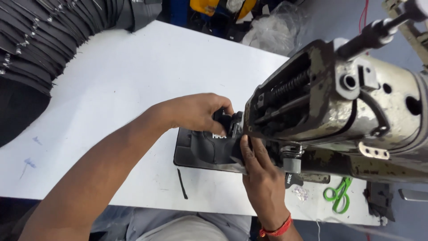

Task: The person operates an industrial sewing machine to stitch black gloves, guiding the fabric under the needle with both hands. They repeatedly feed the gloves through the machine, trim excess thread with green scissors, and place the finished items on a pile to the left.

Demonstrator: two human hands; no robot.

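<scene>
Surface: white worktable (111, 89), scuffed and marked with faint blue pen strokes near its left edge; 1 thin dark strip (182, 184) lies loose on it, near the front edge.
Background: cluttered floor beyond the far edge, with crumpled clear plastic (272, 31) and a yellow object, partly cut off at the top.
Stack: fanned pile of black cut pieces (40, 35) at the upper left, overlapping like shingles, well apart from the hands.
Machine: worn, chipped cream-grey sewing machine (347, 107) filling the right side, its open head end showing springs and bars; the needle area is hidden behind the hands.
Workpiece: black padded fabric piece (200, 149), matte, with stitched contour lines and a small white printed mark; it lies flat on the table with its right end pushed under the machine head.
Left hand: left hand (196, 111) curled tightly, fingers pinched on the upper right edge of the workpiece, right against the machine head.
Right hand: right hand (261, 172) laid flat, fingers close together, pressing the lower right part of the workpiece beside the presser area; a red thread band (277, 230) circles the wrist.
Snips: green-handled thread snips (338, 193) rest on the table to the right, under the machine arm.
Tag: 1 small black tag (290, 179) with white print lies just beside the right hand.
</scene>
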